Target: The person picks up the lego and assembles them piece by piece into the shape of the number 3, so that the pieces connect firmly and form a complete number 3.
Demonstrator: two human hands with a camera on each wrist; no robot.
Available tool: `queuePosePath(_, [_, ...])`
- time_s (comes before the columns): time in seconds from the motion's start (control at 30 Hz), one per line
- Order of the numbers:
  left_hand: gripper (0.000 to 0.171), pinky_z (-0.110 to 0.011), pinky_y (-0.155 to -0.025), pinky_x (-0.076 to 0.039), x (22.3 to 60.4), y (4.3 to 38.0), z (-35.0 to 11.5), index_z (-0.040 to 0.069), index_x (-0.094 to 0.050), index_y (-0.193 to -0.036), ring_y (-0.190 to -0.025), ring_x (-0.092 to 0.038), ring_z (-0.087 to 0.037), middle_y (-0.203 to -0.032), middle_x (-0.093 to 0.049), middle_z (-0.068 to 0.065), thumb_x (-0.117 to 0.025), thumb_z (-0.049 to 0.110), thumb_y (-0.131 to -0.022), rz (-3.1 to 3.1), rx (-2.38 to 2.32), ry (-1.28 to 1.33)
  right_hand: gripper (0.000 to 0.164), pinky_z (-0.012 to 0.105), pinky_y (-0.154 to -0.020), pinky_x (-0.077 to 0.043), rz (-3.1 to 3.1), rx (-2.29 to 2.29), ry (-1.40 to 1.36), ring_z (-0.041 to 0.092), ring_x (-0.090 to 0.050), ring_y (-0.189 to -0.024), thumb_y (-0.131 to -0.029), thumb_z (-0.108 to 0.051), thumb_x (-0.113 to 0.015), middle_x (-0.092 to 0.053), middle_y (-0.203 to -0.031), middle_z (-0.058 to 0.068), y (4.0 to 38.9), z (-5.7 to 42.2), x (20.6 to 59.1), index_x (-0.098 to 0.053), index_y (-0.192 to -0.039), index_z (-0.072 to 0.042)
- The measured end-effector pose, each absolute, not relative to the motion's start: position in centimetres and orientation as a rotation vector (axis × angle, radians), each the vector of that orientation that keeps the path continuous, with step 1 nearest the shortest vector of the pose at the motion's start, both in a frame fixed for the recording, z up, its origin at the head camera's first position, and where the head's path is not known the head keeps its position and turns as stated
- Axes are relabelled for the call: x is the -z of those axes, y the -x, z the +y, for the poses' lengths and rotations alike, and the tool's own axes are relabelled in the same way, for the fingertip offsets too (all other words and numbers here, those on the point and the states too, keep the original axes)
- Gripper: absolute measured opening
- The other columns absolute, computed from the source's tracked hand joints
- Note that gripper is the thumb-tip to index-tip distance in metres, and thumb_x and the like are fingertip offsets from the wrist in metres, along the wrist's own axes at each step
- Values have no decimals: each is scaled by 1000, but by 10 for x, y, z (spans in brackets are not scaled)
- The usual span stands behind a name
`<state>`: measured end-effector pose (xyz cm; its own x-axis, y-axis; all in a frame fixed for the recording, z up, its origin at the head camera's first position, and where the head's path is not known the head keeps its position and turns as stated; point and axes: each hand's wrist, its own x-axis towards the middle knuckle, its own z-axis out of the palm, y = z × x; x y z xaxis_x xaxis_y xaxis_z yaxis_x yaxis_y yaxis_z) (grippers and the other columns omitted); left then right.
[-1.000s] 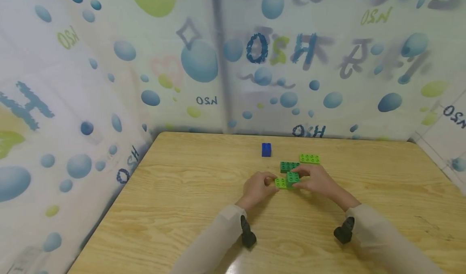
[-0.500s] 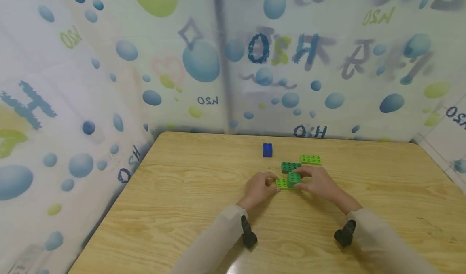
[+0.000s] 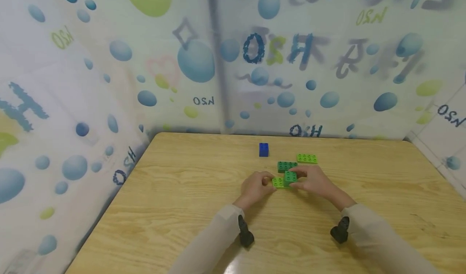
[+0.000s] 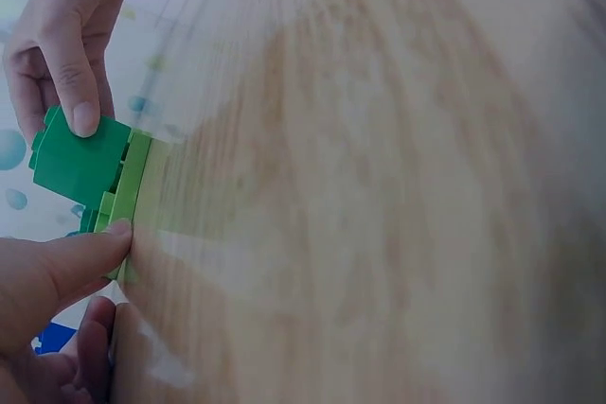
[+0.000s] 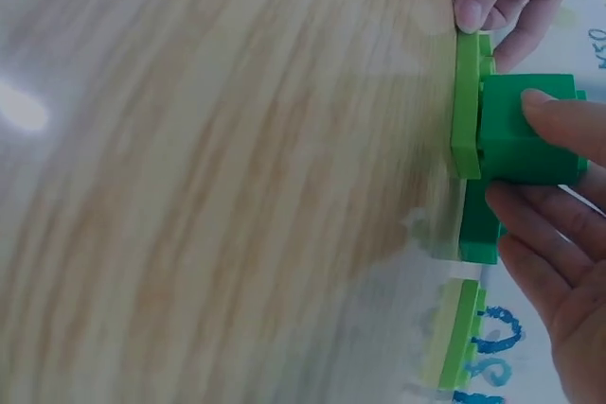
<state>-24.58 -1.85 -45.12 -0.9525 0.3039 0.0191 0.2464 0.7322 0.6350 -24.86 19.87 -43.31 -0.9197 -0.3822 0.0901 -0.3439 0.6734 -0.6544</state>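
Note:
On the table, my left hand (image 3: 253, 189) pinches the left end of a flat lime-green toy brick (image 3: 278, 182) between thumb and fingers. My right hand (image 3: 314, 181) grips a taller green toy brick (image 3: 290, 178) by its sides, over the right part of the flat one. In the right wrist view a narrow gap shows between the green brick (image 5: 525, 130) and the lime one (image 5: 466, 106). From the left wrist view, the green brick (image 4: 80, 158) looks slightly tilted. Whether its studs are engaged I cannot tell.
Just behind the hands lies a dark green brick (image 3: 287, 167). Another flat lime-green brick (image 3: 307, 158) is farther back to the right, and a blue brick (image 3: 263, 149) stands back left. A patterned wall covering (image 3: 233, 84) rises behind the wooden table (image 3: 174, 177).
The head view has shifted slightly. Both hands keep their hold on the two bricks, with no clear movement against the table.

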Motion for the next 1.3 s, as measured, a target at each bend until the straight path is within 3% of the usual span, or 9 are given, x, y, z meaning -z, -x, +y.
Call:
queuePosePath(0.37, [34, -23, -60, -36, 448, 244, -20, 22, -66, -110, -72, -48, -8, -84, -56, 6, -73, 29, -78, 2844, -998, -460, 49, 48, -82, -45, 2743, 1120, 700, 36, -57, -101, -80, -19, -71, -55, -119, 22, 250, 200, 433, -56, -121, 2])
queuePosePath(0.63, [34, -24, -61, -36, 447, 244, -20, 22, -65, -111, -73, -48, -8, -84, -55, 6, -73, 29, -78, 2831, -987, -450, 48, 48, -82, -45, 2728, 1162, 805, 38, -56, -101, -81, -20, -70, -54, -115, 23, 252, 200, 437, -56, -120, 4])
queuePosePath(1.3, [33, -23, -58, -36, 452, 247, -19, 24, -65, -110, -72, -48, -6, -82, -56, 8, -72, 32, -79, 2853, -973, -476, 55, 47, -85, -44, 2699, 1232, 659, 36, -53, -108, -83, -23, -69, -54, -120, 24, 246, 200, 445, -50, -125, 8])
